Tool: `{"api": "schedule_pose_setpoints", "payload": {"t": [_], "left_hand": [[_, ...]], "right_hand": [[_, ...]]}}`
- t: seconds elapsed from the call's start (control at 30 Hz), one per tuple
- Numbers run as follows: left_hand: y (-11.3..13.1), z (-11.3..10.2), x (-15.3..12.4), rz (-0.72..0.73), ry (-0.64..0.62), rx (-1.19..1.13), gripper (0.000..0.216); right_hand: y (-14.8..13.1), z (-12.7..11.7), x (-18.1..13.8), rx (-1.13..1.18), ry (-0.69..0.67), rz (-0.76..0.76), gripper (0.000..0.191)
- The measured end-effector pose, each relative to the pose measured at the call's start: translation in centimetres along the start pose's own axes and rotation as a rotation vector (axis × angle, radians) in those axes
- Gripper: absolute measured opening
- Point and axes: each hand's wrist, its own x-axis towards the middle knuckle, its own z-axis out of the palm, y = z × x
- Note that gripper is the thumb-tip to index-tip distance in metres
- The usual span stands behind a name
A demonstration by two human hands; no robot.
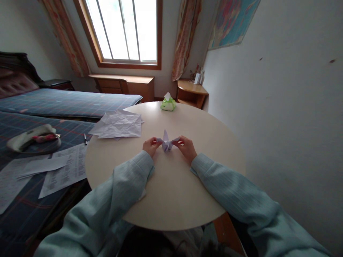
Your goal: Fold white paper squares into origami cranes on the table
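A folded pale lilac paper crane (166,145) is held just over the middle of the round table, one pointed end standing up. My left hand (151,146) pinches its left wing between thumb and fingers. Its right wing is pinched the same way by my right hand (186,147). Both wings are spread out sideways, with the crane's body between my hands. Whether the body touches the tabletop I cannot tell.
Creased paper sheets (120,124) lie at the round table's (171,200) left edge. A green tissue pack (168,104) stands at its far edge. Left of the table, a bed holds printed sheets (66,167), a pen (85,139) and a pale bag (34,139). A white wall (281,125) rises at right.
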Motion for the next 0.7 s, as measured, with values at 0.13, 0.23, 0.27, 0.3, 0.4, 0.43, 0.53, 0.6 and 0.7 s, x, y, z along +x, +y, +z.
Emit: {"api": "schedule_pose_setpoints", "payload": {"t": [0.13,0.23,0.27,0.3,0.4,0.43,0.53,0.6,0.7], "left_hand": [[-0.3,-0.1,0.2,-0.020,0.033,0.078,0.020],[-0.3,-0.3,0.2,0.026,0.027,0.172,0.018],[-0.2,-0.3,0.1,0.052,0.023,0.202,0.018],[-0.1,-0.4,0.0,0.079,0.020,0.229,0.017],[0.5,-0.5,-0.3,0.151,0.003,0.292,0.016],[0.7,-0.5,-0.3,0.176,-0.009,0.308,0.017],[0.8,-1.2,-0.2,0.275,-0.043,0.370,0.023],[0.6,-2.1,0.3,0.348,-0.034,0.456,0.026],[0.1,-4.3,1.5,0.461,0.022,0.693,0.028]], "right_hand": [[0.5,0.0,0.2,0.026,-0.013,0.020,0.019],[0.8,0.0,0.2,0.062,-0.036,0.028,0.019],[0.9,-0.1,0.2,0.075,-0.041,0.026,0.019],[1.0,-0.1,0.2,0.084,-0.046,0.021,0.019],[1.3,-0.4,0.5,0.075,-0.033,-0.004,0.018],[1.5,-0.7,0.7,0.059,-0.013,-0.010,0.018],[2.7,-2.0,1.7,-0.021,0.127,-0.002,0.020],[4.1,-3.7,2.6,-0.139,0.304,0.022,0.021],[6.6,-7.1,3.8,-0.332,0.577,0.064,0.020]]}}
